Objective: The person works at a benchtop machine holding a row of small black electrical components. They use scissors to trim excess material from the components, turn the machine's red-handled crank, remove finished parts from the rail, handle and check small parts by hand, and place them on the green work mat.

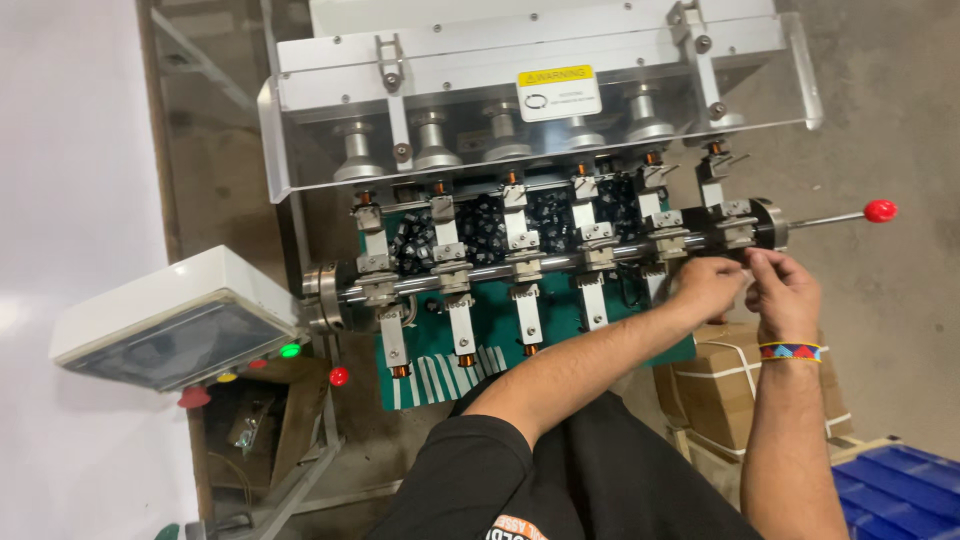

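Observation:
A coil winding machine [540, 70] stands before me, with a steel shaft [560, 262] carrying several white bobbin holders across a green tray [490, 330]. My left hand [707, 286] reaches to the right end of the shaft, fingers pinched near the last holder [738, 232]. My right hand [782, 290], with a beaded band at the wrist, pinches something small just beside it; the item is too small to tell. Copper-wound bobbins [400, 371] sit on the tips of the lower holders.
A lever with a red knob [879, 210] sticks out at the shaft's right end. A white control box [175, 320] with green, yellow and red buttons sits at left. Loose black parts [480, 225] lie in the tray. Cardboard boxes [715, 385] and a blue crate [900, 490] are at lower right.

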A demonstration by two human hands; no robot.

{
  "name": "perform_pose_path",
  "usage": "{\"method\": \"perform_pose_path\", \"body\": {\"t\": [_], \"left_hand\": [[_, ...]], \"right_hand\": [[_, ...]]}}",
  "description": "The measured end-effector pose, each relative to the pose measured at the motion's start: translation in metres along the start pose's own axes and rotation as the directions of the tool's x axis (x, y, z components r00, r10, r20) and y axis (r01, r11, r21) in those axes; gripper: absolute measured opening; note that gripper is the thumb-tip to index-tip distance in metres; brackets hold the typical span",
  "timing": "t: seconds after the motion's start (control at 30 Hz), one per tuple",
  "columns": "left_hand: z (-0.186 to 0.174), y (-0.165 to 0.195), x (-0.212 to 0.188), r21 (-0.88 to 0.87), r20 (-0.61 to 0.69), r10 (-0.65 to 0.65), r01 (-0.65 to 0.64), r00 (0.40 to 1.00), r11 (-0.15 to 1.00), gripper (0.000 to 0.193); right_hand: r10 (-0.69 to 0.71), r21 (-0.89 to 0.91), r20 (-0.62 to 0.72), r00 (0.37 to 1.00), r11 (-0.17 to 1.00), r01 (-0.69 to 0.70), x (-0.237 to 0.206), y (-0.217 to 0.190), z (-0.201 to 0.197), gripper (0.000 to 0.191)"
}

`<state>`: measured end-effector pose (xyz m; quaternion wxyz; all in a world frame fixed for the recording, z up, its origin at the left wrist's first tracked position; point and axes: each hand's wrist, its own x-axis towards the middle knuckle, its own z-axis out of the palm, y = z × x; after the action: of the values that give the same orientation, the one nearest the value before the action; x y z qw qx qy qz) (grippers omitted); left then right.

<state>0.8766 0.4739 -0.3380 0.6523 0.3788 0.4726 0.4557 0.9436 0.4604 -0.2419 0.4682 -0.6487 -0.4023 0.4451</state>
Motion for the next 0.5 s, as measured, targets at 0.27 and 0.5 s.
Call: {"method": "perform_pose_path", "body": {"t": [0.27,0.5], "left_hand": [[-0.093,0.012,-0.097,0.252,0.473,0.129,-0.274,0.872,0.928,0.046],[-0.209,0.040,-0.184,0.262,0.552,-0.068,-0.096,0.831,0.960,0.047]], "right_hand": [[-0.063,0.009,-0.006,0.998,0.998,0.063,0.016,-0.002,-0.024,0.016],[-0.463,-0.137,-0.240,0.854,0.887,0.442,0.090,-0.034,-0.028,0.008]]}}
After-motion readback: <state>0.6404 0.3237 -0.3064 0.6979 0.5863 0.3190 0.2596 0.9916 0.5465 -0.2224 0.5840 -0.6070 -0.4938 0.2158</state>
